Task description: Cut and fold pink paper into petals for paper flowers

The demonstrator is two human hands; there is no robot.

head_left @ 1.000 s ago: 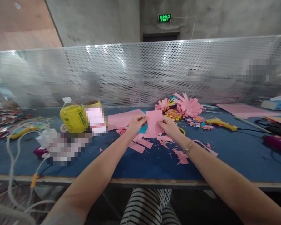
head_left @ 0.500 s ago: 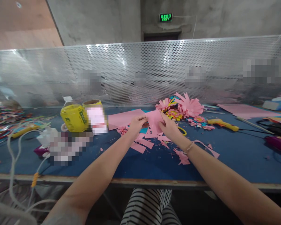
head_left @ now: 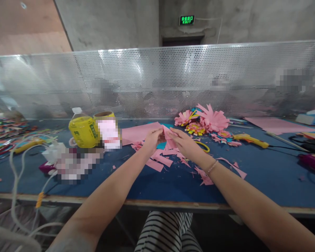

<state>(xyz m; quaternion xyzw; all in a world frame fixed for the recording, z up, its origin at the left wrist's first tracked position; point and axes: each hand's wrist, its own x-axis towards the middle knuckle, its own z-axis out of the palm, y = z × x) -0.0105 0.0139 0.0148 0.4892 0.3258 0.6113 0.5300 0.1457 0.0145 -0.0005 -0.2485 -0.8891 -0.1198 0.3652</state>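
Note:
A piece of pink paper (head_left: 168, 135), bent over between my hands, is held above the middle of the blue table (head_left: 157, 190). My left hand (head_left: 154, 137) pinches its left edge. My right hand (head_left: 183, 141) grips the right side, fingers lying over the paper. Pink strips and scraps (head_left: 157, 162) lie beneath and in front of my hands. Behind my left hand rests a larger pink sheet (head_left: 139, 132). Pink paper flowers (head_left: 212, 119) stand behind my right hand, and a yellow scissors handle (head_left: 204, 147) shows beside it.
A yellow-labelled bottle (head_left: 83, 131) and a cardboard roll (head_left: 105, 119) stand left of centre. To the right lie a yellow glue gun (head_left: 250, 140), a pink sheet (head_left: 278, 125) and a purple box (head_left: 311, 162). White cables (head_left: 14, 189) hang at the left. A perforated metal panel (head_left: 147, 80) runs behind.
The pink paper has gone from spread out to bent over between my hands. My right hand has shifted slightly left and turned over the paper.

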